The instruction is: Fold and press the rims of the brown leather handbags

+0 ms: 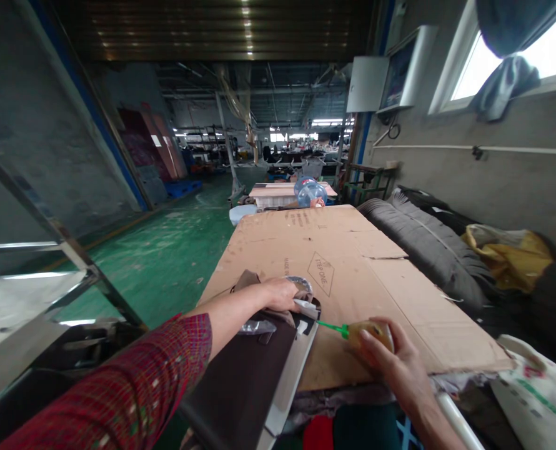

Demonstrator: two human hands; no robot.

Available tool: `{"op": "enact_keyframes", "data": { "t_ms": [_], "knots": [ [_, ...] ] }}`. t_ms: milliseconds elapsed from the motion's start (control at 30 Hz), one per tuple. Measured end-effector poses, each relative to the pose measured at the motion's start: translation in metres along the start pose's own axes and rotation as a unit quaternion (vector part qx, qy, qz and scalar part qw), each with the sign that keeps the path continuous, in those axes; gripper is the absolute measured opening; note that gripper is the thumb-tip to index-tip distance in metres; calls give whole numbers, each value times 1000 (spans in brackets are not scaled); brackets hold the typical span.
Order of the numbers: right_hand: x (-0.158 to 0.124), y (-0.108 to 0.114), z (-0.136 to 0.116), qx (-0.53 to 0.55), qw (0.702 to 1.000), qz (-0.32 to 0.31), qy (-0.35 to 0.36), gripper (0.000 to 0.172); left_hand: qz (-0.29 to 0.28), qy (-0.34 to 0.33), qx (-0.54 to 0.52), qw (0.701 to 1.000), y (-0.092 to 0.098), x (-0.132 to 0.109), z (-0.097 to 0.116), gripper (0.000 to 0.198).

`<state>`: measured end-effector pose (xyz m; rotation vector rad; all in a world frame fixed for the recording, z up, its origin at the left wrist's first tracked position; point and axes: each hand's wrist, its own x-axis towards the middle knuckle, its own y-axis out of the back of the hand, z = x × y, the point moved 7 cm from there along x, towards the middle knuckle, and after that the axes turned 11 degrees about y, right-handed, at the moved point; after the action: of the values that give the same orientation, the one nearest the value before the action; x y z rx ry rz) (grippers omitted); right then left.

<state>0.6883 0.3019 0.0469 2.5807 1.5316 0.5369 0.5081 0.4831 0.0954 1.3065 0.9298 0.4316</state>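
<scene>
My right hand (393,353) is wrapped round a small yellowish bottle (369,335) with a long green nozzle (332,327). The nozzle points left, its tip by the edge of a dark brown panel (245,375) with a pale side strip (290,378). On the panel's far end, my left hand (280,294) is closed on brown fabric (248,280), next to a white piece (306,307). Its fingertips are partly hidden. A clear plastic piece (258,327) lies below my left wrist, and a round shiny item (301,285) sits just beyond my left hand.
Printed cardboard (343,244) covers the table. Beyond it stands a blue water bottle (310,191). Grey rolls (423,250) and a yellow bag (507,253) lie along the right wall. A metal frame (79,256) stands left, and a white sack (535,387) is at lower right.
</scene>
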Motion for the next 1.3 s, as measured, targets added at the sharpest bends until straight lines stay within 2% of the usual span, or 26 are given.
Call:
{"op": "enact_keyframes", "data": {
  "t_ms": [200, 367, 533, 667, 800, 933, 1067, 1233, 1300],
  "knots": [
    [7, 1, -6, -45, 998, -2, 33, 45, 2, 10, 2, 1000, 1, -2, 2, 40],
    [7, -5, -10, -30, 997, -76, 14, 47, 8, 8, 10, 1000, 0, -2, 3, 40],
    [9, 2, -13, -57, 997, -27, 45, 45, 5, 10, 20, 1000, -3, 0, 1, 40],
    [9, -4, -9, -38, 997, -59, 38, 45, 9, 7, 19, 1000, -5, 1, 0, 40],
    [9, -2, -14, -49, 997, -39, 51, 44, 16, -3, 24, 1000, -5, 2, 0, 40],
    [0, -12, -17, -26, 993, -104, 53, 40, 14, -6, 27, 1000, -5, 2, 1, 40],
    [-7, -7, -20, -29, 996, -51, 71, 40, 20, -9, 17, 1000, -3, 0, 2, 37],
    [-14, -17, -25, 10, 994, -101, 46, 40, 20, -10, 17, 1000, -5, 1, 1, 37],
    [-15, -14, -30, 3, 996, -76, 51, 40, 19, -13, 14, 1000, -5, 1, 1, 37]
  ]
}}
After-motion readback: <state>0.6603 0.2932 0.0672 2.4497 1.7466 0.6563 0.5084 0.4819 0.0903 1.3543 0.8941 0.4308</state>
